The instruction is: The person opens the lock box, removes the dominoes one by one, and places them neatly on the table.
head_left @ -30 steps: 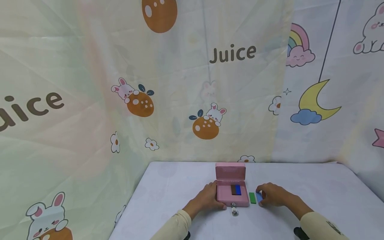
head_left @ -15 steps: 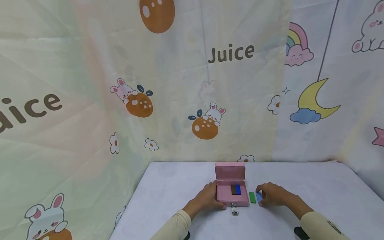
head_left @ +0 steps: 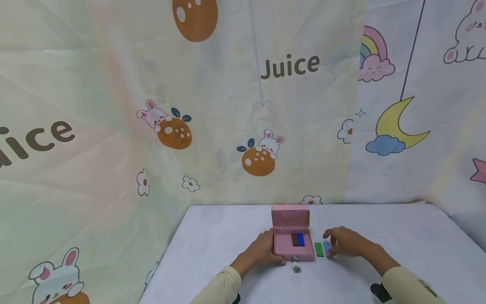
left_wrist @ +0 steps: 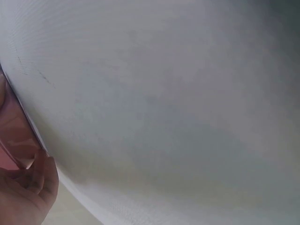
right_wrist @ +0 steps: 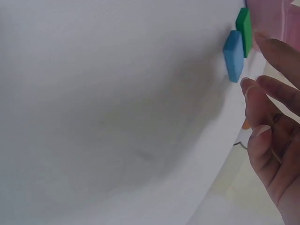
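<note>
A pink box [head_left: 294, 251] with a metal front latch stands on the table, its lid raised. My left hand [head_left: 261, 250] holds the box's left side, thumb at the front corner and fingers along the side; the left wrist view shows the hand [left_wrist: 28, 192] against the pink wall. Inside the box lie a brown block [head_left: 295, 240] and a dark blue block [head_left: 301, 240]. To its right lies a green block [head_left: 319, 249], with a light blue block [right_wrist: 234, 56] beside it. My right hand [head_left: 344, 241] hovers over the light blue block, fingers apart from it in the right wrist view.
A white-covered table [head_left: 398, 236] carries everything. Behind it hangs a printed curtain [head_left: 220, 177] with rabbits, oranges and a moon. The box's raised lid [head_left: 290, 216] stands at its back. The latch [head_left: 296, 265] sticks out at the front.
My right hand has let go of the light blue block and lifted slightly, its fingers spreading. The left hand stays on the box. The head view has shifted slightly.
</note>
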### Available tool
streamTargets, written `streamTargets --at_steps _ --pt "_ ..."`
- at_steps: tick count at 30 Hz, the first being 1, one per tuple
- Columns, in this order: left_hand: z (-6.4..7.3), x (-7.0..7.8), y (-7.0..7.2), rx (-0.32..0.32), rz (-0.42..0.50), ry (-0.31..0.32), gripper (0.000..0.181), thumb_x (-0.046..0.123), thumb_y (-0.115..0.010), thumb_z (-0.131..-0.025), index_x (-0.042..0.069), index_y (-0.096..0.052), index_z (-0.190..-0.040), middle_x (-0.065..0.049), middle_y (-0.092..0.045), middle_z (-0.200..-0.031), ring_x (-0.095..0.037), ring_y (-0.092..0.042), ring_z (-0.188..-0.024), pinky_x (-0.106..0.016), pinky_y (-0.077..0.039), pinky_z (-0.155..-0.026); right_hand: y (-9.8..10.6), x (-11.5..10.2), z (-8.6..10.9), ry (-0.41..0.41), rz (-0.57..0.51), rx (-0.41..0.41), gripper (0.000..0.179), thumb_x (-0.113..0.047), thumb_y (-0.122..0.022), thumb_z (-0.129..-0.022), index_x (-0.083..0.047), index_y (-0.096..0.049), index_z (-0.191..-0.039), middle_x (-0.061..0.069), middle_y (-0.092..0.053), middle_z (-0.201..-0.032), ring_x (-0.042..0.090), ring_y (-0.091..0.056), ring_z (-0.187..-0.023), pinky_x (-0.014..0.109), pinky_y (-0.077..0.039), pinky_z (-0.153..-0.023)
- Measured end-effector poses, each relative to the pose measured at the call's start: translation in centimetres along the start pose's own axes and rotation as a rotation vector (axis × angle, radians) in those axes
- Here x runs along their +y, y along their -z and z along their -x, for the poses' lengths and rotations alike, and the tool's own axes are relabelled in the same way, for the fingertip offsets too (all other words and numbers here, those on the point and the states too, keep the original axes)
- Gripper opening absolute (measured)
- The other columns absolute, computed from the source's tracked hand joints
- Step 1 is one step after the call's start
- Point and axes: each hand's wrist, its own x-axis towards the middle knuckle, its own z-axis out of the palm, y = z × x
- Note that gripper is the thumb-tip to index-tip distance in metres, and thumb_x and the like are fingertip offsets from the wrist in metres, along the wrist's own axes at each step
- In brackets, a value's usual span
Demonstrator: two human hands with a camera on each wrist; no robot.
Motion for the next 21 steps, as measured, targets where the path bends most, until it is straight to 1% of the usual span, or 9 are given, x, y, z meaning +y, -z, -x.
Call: streamTargets --at_steps 5,9,13,16,19,21 --pt "0.0 -0.1 -0.1 0.001 -0.01 0.002 0.101 0.051 -0.087 -0.072 0.025 -0.032 -0.153 0.005 -0.054 -0.135 -0.013 -0.051 -0.12 -0.041 -0.047 -0.107 0.4 -1.2 -0.3 0.026 0.017 -0.003 0.042 -0.018 -0.085 -0.079 -0.01 -0.069 -0.116 -0.002 -0.061 -0.084 0.016 -0.054 -0.078 0.035 -0.052 -0.072" --pt "-0.1 -0.2 -0.2 0.004 -0.006 -0.001 0.101 0.051 -0.088 -0.072 0.025 -0.033 -0.152 0.005 -0.054 -0.135 -0.013 -0.051 -0.121 -0.041 -0.048 -0.107 0.4 -2.0 -0.8 0.049 0.027 0.013 0.041 -0.017 -0.084 -0.079 -0.009 -0.069 -0.117 -0.004 -0.062 -0.082 0.015 -0.055 -0.077 0.034 -0.052 -0.072" --pt "-0.2 -0.2 -0.3 0.005 -0.009 -0.002 0.101 0.051 -0.088 -0.071 0.026 -0.033 -0.152 0.006 -0.054 -0.136 -0.013 -0.051 -0.121 -0.04 -0.047 -0.107 0.4 -2.9 -0.9 0.08 0.028 0.045 0.041 -0.02 -0.084 -0.08 -0.009 -0.069 -0.117 -0.005 -0.062 -0.081 0.013 -0.054 -0.076 0.031 -0.051 -0.069" --pt "-0.2 -0.3 -0.2 0.006 -0.014 -0.007 0.101 0.05 -0.088 -0.071 0.027 -0.033 -0.152 0.006 -0.054 -0.136 -0.013 -0.052 -0.122 -0.041 -0.048 -0.107 0.5 -3.6 -1.0 0.121 0.024 0.064 0.042 -0.023 -0.084 -0.08 -0.009 -0.07 -0.117 -0.006 -0.062 -0.082 0.013 -0.054 -0.075 0.029 -0.05 -0.066" --pt "-0.2 -0.2 -0.1 0.006 -0.017 -0.009 0.102 0.05 -0.089 -0.071 0.027 -0.032 -0.152 0.006 -0.054 -0.137 -0.014 -0.051 -0.122 -0.041 -0.048 -0.106 0.4 -4.2 -1.1 0.154 0.011 0.063 0.042 -0.023 -0.084 -0.081 -0.01 -0.07 -0.119 -0.008 -0.062 -0.082 0.012 -0.054 -0.075 0.027 -0.049 -0.064" --pt "-0.2 -0.2 -0.1 0.002 -0.018 -0.008 0.102 0.05 -0.088 -0.071 0.027 -0.032 -0.153 0.006 -0.054 -0.137 -0.014 -0.051 -0.123 -0.041 -0.048 -0.107 0.2 -4.5 -1.4 0.174 0.003 0.058 0.039 -0.021 -0.083 -0.082 -0.01 -0.071 -0.117 -0.008 -0.062 -0.083 0.012 -0.054 -0.075 0.026 -0.048 -0.063"
